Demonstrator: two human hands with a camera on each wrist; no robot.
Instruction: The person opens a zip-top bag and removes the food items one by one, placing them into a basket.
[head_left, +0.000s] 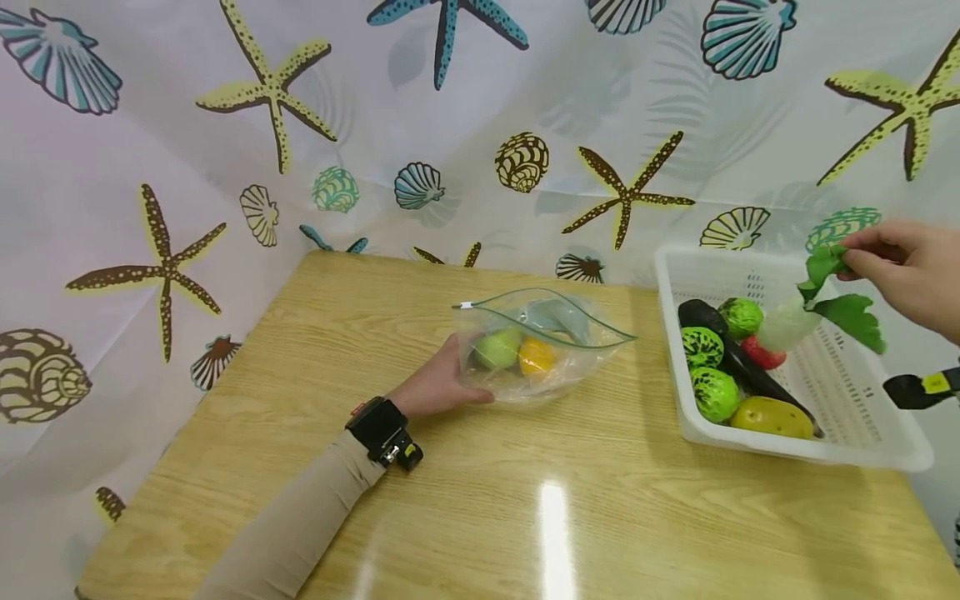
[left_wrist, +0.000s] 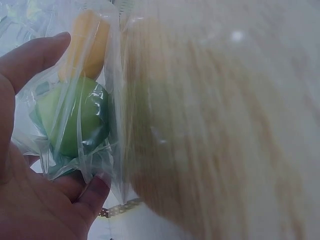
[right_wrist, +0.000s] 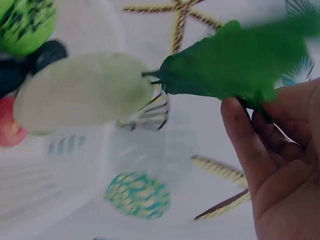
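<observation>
My left hand (head_left: 441, 380) holds the left side of a clear zip bag (head_left: 573, 371) on the table, thumb and fingers around it. The bag's green-edged mouth gapes upward. Inside lie a green rounded fruit (left_wrist: 75, 117) and an orange-yellow fruit (left_wrist: 91, 47); folds of plastic partly blur both. My right hand (head_left: 911, 271) pinches the green leaves (right_wrist: 225, 65) of a white radish (right_wrist: 85, 92) between thumb and fingers. The radish hangs tilted over a white plastic basket (head_left: 795, 454), its root end pointing down and left, near a red item (head_left: 765, 353).
In the basket's left part lie a yellow potato-like item (head_left: 772, 417), a long dark eggplant (head_left: 757, 375), several green mottled balls (head_left: 715, 394) and a dark oval item (head_left: 701, 315). A shell-patterned curtain (head_left: 465, 125) hangs behind the wooden table (head_left: 450, 508).
</observation>
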